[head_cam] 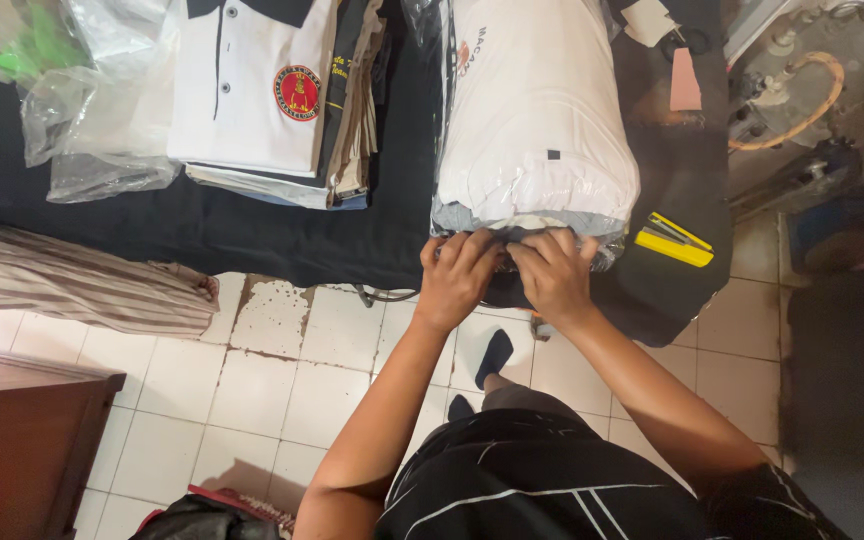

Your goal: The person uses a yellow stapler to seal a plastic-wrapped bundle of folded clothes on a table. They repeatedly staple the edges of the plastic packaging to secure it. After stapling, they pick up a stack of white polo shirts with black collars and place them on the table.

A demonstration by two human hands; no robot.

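A yellow stapler (pixel 674 240) lies right of the bundle (pixel 532 120), folded shirts (pixel 252 90) left. Both hands, left (pixel 455 275) and right (pixel 555 272), grip its near end; its length runs near to far on the worktop (pixel 202 225).

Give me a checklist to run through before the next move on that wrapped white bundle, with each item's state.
1. Left hand on the near end of the white bundle: ok.
2. Right hand on the same end, beside the left: ok.
3. Bundle fully on the black table: ok.
4. Plastic wrap closed at the near end: cannot tell, fingers cover it.
5. Yellow stapler close by the right hand: ok.
6. Stack of folded shirts apart from the bundle: ok.
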